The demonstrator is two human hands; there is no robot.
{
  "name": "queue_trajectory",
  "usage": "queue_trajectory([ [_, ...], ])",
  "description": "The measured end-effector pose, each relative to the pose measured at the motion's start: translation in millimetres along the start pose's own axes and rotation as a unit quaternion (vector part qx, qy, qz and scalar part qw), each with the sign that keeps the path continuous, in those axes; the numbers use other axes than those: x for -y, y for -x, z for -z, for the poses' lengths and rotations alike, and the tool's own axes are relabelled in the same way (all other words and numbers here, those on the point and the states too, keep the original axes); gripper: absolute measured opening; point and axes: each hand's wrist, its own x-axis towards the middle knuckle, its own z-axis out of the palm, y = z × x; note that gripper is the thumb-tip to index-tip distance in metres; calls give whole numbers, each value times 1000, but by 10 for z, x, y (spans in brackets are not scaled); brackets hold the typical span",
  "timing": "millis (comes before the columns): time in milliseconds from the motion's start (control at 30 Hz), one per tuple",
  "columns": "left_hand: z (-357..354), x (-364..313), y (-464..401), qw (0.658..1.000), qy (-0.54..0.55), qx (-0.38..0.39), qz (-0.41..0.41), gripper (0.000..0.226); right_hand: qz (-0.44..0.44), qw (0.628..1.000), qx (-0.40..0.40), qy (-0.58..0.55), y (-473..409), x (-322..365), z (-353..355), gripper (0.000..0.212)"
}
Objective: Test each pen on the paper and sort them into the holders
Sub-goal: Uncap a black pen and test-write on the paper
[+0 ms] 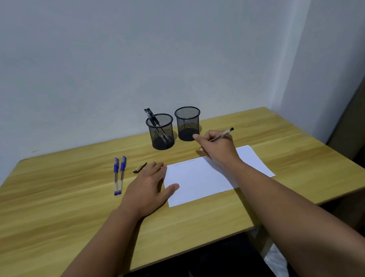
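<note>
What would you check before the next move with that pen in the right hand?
1. Pen held firmly in right hand: ok.
2. Cap off: ok, a loose black cap lies by the left hand.
3. Paper steadied: ok, left hand rests on its edge.
4. Test mark made: cannot tell, faint scribbles sit near the top edge but the tip is hidden.
5. Holders clear to reach: ok, left holder has black pens, right holder looks empty.
6. Pens left to test: not ok, two blue pens wait on the table.

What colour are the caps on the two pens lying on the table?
Blue, on the two pens lying side by side left of the left hand; head view.
</note>
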Motion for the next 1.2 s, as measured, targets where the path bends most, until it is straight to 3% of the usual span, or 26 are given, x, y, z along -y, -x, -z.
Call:
queue_trajectory([
  [100, -7, -3, 8, 1000, 10, -2, -1, 77, -8, 1000, 22, 6, -29, -133, -5, 54],
  [433, -72, 67, -19, 999, 31, -22, 0, 78, -8, 999, -10, 47, -45, -327, 76, 40],
  [1200, -49, 58, -11, 1000, 26, -10, 1, 77, 20, 995, 4, 95, -106, -441, 59, 41],
])
